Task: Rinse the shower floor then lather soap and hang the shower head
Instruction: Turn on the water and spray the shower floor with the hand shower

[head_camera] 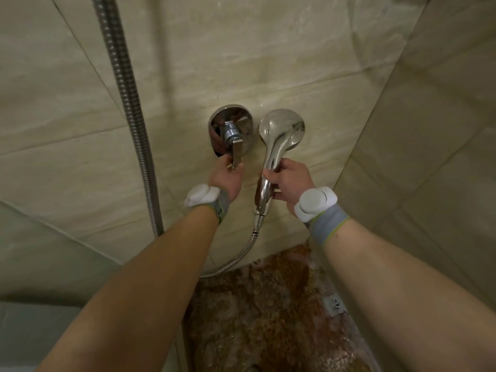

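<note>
Our left hand (pixel 226 174) pinches the tap lever (pixel 237 153), our right hand (pixel 288 181) grips the shower head (pixel 281 127); a hard turn could bounce spray off the wall (pixel 241 63)

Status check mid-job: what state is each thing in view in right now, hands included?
Lever, points down.
Shower head, held upright, face toward the wall, not hung.
Hose, joined to the shower head's handle, slack loop below.
Floor, wet.
Left hand, pinches the lever's tip.
Right hand, grips the shower head's handle.
</note>
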{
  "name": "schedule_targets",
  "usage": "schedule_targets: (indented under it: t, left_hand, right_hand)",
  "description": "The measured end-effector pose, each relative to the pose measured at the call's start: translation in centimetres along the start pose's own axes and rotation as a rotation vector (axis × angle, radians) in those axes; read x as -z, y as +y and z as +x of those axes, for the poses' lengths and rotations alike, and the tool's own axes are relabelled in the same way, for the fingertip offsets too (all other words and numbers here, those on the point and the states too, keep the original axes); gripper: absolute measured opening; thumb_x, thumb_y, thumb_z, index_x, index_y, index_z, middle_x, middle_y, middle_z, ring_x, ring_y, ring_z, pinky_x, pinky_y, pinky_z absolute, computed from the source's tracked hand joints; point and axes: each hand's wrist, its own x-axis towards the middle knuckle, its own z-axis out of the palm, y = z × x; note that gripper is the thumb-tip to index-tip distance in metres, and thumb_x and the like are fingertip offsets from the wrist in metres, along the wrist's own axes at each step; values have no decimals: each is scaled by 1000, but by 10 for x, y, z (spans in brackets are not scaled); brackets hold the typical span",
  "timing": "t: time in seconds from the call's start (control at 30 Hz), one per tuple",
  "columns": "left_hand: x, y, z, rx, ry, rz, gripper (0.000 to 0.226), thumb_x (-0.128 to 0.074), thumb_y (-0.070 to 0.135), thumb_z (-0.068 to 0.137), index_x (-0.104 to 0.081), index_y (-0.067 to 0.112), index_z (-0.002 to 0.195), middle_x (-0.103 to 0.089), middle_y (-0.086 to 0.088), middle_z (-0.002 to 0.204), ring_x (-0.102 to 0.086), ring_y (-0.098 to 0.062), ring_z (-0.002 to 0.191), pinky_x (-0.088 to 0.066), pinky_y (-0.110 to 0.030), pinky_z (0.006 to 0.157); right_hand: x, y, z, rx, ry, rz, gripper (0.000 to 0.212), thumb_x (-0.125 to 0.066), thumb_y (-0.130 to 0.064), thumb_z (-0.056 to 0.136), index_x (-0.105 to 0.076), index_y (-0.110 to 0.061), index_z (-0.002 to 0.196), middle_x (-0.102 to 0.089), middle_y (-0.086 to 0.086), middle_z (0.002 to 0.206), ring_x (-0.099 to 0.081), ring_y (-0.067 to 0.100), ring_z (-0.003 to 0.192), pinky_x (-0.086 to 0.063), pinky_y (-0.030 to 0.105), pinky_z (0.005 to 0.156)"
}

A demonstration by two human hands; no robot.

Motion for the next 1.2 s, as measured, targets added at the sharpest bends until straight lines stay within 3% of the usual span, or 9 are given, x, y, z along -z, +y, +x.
schedule_targets:
  t: [0.13,0.27,0.37,0.47,0.57,0.83,1.03,1.13,1.2]
  left_hand:
    - [0,-3,7,-28,-23,33,36,-53,23,92,-55,15,127,-63,-3,118,-56,-18,105,-33,-16,81]
    - [1,-6,8,-16,-47,34,35,-52,22,93,-56,11,126,-63,-8,118,-57,-25,108,-37,-22,85]
    - [2,-4,6,6,-29,21,37,-54,23,92,-55,12,127,-62,-7,121,-56,-24,111,-39,-25,91]
    - [3,-2,2,10,-9,7,36,-55,23,91,-55,12,125,-62,-5,121,-56,-22,111,-39,-26,92]
    - [1,-1,-2,10,-6,2,35,-54,22,92,-54,13,125,-60,0,117,-53,-13,103,-35,-22,86]
    - [2,1,-5,19,-10,9,35,-55,24,92,-55,13,124,-58,3,109,-50,-10,96,-33,-19,82]
    - [-5,-2,-17,76,50,5,45,-59,29,88,-48,14,129,-50,5,118,-49,-16,109,-36,-24,90]
    - [-15,-10,-37,71,73,-2,35,-61,28,85,-54,14,116,-55,0,110,-55,-21,106,-42,-28,88]
    - [-24,-13,-51,72,-56,-18,23,-58,32,88,-59,16,106,-62,1,99,-60,-21,98,-44,-28,84]
  right_hand:
    - [-2,0,1,-8,-9,12,8,-68,-6,83,-66,-14,85,-67,11,80,-64,29,73,-57,44,69]
    - [-3,1,2,-10,-17,4,8,-68,-7,83,-66,-14,87,-71,18,94,-68,36,80,-59,50,76]
    - [-5,2,1,-16,-28,-3,9,-68,-8,82,-67,-14,89,-72,18,100,-69,40,90,-58,53,77]
    - [-9,3,0,-20,-37,12,8,-69,-8,82,-67,-14,86,-71,21,101,-69,38,86,-58,54,76]
    - [-10,4,-1,-24,-35,7,8,-69,-8,82,-67,-15,85,-72,18,98,-70,37,89,-58,53,76]
    - [-5,6,-8,-46,-44,5,9,-68,-7,83,-67,-12,90,-72,19,100,-70,39,90,-58,54,76]
    - [3,10,-13,-68,-19,7,10,-68,-5,84,-66,-9,93,-71,21,103,-67,42,96,-57,55,79]
    - [7,17,-20,-64,-2,-1,11,-68,-5,83,-64,-10,92,-70,22,103,-68,42,94,-56,57,80]
    - [8,20,-24,-52,20,1,15,-67,-2,83,-61,-13,91,-69,19,97,-69,38,85,-57,56,78]
